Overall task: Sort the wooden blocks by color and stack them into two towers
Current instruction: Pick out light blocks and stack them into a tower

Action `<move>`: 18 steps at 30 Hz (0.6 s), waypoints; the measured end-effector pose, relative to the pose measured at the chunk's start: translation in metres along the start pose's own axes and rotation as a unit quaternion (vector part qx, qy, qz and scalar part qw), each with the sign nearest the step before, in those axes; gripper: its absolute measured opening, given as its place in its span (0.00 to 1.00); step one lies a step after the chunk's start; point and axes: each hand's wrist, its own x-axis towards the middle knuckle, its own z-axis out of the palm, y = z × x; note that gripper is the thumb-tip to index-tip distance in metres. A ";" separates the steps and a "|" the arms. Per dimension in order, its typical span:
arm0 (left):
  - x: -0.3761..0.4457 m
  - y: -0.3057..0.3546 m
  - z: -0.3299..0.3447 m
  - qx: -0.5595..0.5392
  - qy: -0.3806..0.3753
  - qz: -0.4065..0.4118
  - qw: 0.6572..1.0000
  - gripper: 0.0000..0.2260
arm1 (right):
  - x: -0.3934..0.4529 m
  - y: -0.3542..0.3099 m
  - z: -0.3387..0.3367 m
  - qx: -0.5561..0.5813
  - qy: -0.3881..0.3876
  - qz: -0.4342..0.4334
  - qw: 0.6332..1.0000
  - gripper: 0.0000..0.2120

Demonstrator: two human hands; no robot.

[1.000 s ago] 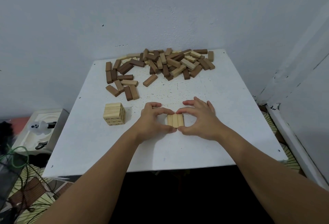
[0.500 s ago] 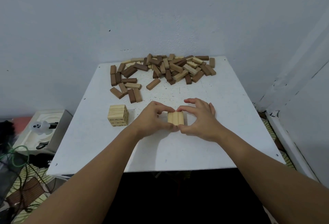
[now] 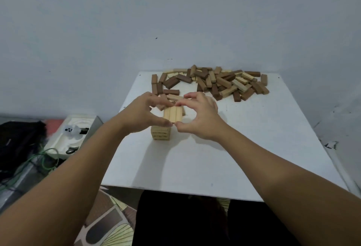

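Holding a row of three light wooden blocks (image 3: 173, 114) side by side, both hands pinch the set from opposite sides: the left hand (image 3: 141, 113) has its thumb at the near end and its fingers curled over the far end, and the right hand (image 3: 199, 113) mirrors it, with thumb and forefinger clamped on the right edge of the same row. The row sits level, just above or on top of the short light-wood tower (image 3: 161, 133) that stands on the white bench (image 3: 224, 154); whether the blocks already touch the tower's top cannot be told, since the hands cover the joint. The tower shows several layers of pale blocks, and it stands near the left side of the bench. Behind the hands, along the far edge against the pale wall (image 3: 136, 21), lies a loose pile of mixed blocks (image 3: 218, 83), dark brown and light ones jumbled together, with a few strays (image 3: 168, 91) spread toward the left just beyond the fingers. On the floor left of the bench rests a white foam tray (image 3: 72, 134) holding a small white figure, beside green cables (image 3: 45, 159) and a black bag (image 3: 19, 138).
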 end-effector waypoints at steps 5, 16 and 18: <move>-0.008 -0.034 -0.015 -0.023 -0.007 -0.040 0.999 0.23 | 0.015 -0.012 0.033 -0.019 -0.036 -0.002 0.999 0.25; 0.006 -0.061 -0.015 -0.034 -0.043 -0.068 0.996 0.23 | 0.022 -0.005 0.054 -0.014 -0.046 0.035 0.998 0.27; 0.007 -0.061 -0.015 -0.038 -0.048 -0.072 0.996 0.23 | 0.023 -0.003 0.055 -0.010 -0.050 0.038 0.998 0.26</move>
